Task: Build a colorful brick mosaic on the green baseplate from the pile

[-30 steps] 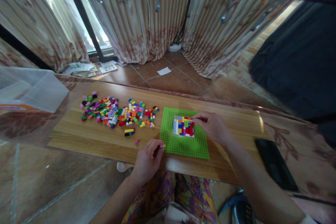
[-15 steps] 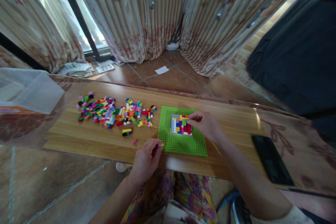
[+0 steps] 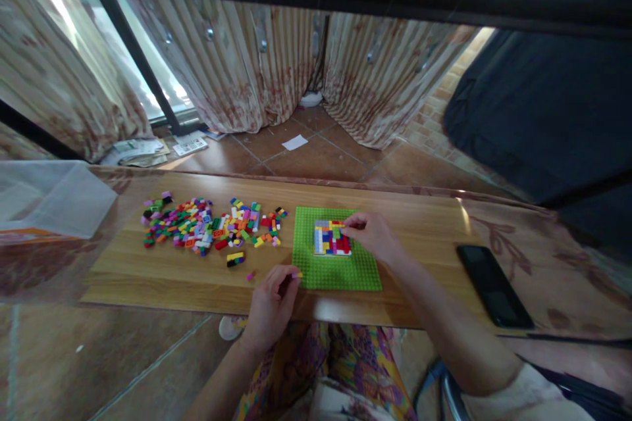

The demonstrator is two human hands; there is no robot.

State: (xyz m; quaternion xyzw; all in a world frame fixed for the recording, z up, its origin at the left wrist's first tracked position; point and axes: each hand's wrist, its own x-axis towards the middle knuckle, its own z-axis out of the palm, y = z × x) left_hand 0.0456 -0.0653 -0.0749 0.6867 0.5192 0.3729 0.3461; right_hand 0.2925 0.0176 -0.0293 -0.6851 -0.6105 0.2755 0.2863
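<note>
A green studded baseplate (image 3: 340, 279) lies on the wooden board. On it stands a low, flat build of coloured toy bricks (image 3: 332, 243) with a pale edge. My right hand (image 3: 372, 233) is closed in a pinch at the build's far right corner. Its fingertips touch the bricks there, and whatever sits between them is hidden. By the baseplate's near left corner, my left hand (image 3: 274, 296) pinches a small purple and yellow toy brick (image 3: 297, 275). A lone pink brick (image 3: 250, 275) lies left of this hand, with a yellow and black brick stack (image 3: 236, 259) farther left.
A spread pile of loose bricks (image 3: 197, 227) covers the board's left part. Beyond it stands a translucent plastic bin (image 3: 54, 200). A black phone (image 3: 494, 286) lies at the right. The board's near edge (image 3: 172, 309) runs above my lap.
The camera view has tilted up, so more of the dark bar shows and the board appears shifted slightly. Both hands keep their places at the baseplate, still pinching.
</note>
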